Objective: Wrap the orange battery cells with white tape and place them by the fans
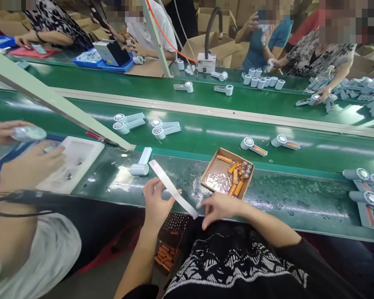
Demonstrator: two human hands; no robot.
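Observation:
My left hand [156, 201] pinches a long white strip [171, 187] near its middle; the strip slants from upper left to lower right over the table edge. My right hand [220, 207] hovers at the strip's lower end, fingers curled down and pinched, with something too small to make out at the fingertips. Just beyond my right hand sits a small cardboard tray [216, 172] with several orange batteries [237, 176] along its right side. A white handheld fan part [141, 163] lies on the bench to the left of the strip.
A green conveyor belt [205, 137] carries white fan units [129, 122] past me. A co-worker's hands [28, 162] work at the left beside a white tray [77, 160]. More fan units [366, 187] lie at the right. People work across the far belt. A box of batteries [166, 253] sits below the bench.

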